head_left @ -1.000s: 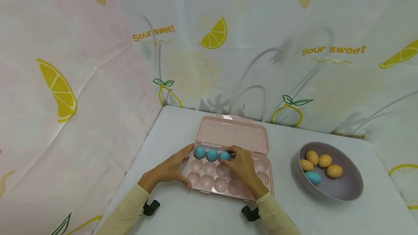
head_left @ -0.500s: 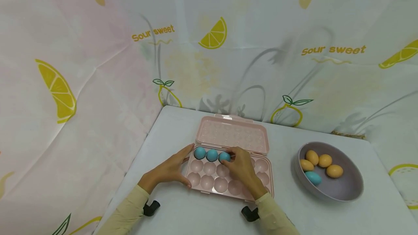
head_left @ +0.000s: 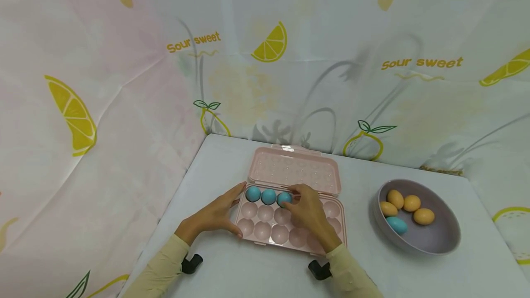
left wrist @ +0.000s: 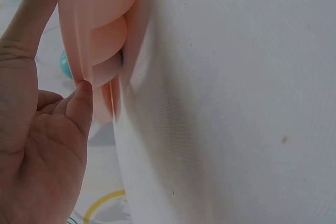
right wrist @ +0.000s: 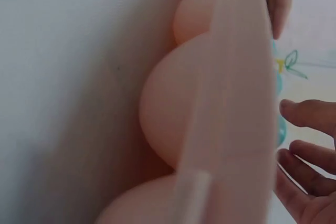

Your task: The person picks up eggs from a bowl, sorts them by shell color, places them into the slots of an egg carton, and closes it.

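Pale pink egg box point(head_left: 271, 222), smooth and slightly glossy, laid flat on the white tabletop point(head_left: 269, 275). Round wells are moulded into it in three rows, their bulging undersides shown in both wrist views. Its lid point(head_left: 295, 169) is folded back along the far edge of the egg box. The far row is occupied from the left end of the egg box: first blue egg point(head_left: 253, 193), second blue egg point(head_left: 268, 196), third blue egg point(head_left: 283, 198), side by side, all turquoise and plain-surfaced.

Third blue egg is clasped at the far row by the right hand point(head_left: 308, 210), reached across the right half of the egg box. Grip drawn in around it, thumb at the near side, fingertips at the far right; firmness of the pinch cannot be told.

Left end of the egg box is braced by the left hand point(head_left: 217, 211). Grip spread wide: near left corner touched by the thumb, far left corner by an outstretched finger.

Well apart, right of the egg box: mauve-grey bowl point(head_left: 440, 233), in which four orange eggs point(head_left: 411, 203) and one loose blue egg point(head_left: 396, 225) are held.
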Demonstrator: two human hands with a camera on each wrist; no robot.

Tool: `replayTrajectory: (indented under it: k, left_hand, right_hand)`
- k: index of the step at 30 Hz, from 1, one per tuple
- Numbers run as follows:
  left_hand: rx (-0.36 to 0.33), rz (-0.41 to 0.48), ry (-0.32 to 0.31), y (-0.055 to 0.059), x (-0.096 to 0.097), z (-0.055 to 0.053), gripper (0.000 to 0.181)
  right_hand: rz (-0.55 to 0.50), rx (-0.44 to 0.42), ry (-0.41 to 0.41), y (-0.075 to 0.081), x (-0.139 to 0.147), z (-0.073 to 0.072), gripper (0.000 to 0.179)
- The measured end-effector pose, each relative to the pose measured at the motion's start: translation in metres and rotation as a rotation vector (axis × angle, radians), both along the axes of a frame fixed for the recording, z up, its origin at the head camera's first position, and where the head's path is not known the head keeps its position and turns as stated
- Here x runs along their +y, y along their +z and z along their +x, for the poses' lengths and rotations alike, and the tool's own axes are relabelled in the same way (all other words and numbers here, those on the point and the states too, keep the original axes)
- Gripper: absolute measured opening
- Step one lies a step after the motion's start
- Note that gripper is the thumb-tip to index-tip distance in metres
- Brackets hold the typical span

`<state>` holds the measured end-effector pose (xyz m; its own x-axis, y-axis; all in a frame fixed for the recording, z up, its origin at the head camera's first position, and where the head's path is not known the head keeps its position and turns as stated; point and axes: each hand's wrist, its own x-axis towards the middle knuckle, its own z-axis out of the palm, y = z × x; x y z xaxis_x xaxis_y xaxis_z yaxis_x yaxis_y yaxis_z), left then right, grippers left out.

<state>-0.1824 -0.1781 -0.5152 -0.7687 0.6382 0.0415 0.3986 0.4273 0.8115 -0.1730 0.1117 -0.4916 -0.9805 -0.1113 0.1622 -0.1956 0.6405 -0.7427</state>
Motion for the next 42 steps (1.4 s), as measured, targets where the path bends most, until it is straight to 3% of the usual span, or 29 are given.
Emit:
replayTrajectory:
  k: [8, 14, 21, 36, 42]
  left_hand:
    - [0.004, -0.003, 0.005, -0.004, 0.000, -0.002, 0.140]
    - [-0.008, 0.028, 0.007, -0.002, 0.000, 0.000, 0.140]
    - [0.000, -0.005, -0.002, -0.003, 0.000, 0.000, 0.140]
    - [0.011, -0.004, 0.002, -0.004, -0.001, -0.001, 0.139]
    - [0.014, -0.003, 0.000, -0.004, -0.001, -0.001, 0.140]
  right_hand:
    - [-0.014, 0.120, 0.010, 0.016, 0.014, 0.002, 0.042]
    - [0.010, 0.127, -0.018, 0.028, 0.029, 0.005, 0.043]
    - [0.029, 0.173, -0.029, 0.039, 0.053, 0.007, 0.043]
    - [0.133, 0.329, -0.145, 0.050, 0.121, 0.020, 0.040]
    - [0.179, 0.318, -0.207, 0.053, 0.150, 0.024, 0.039]
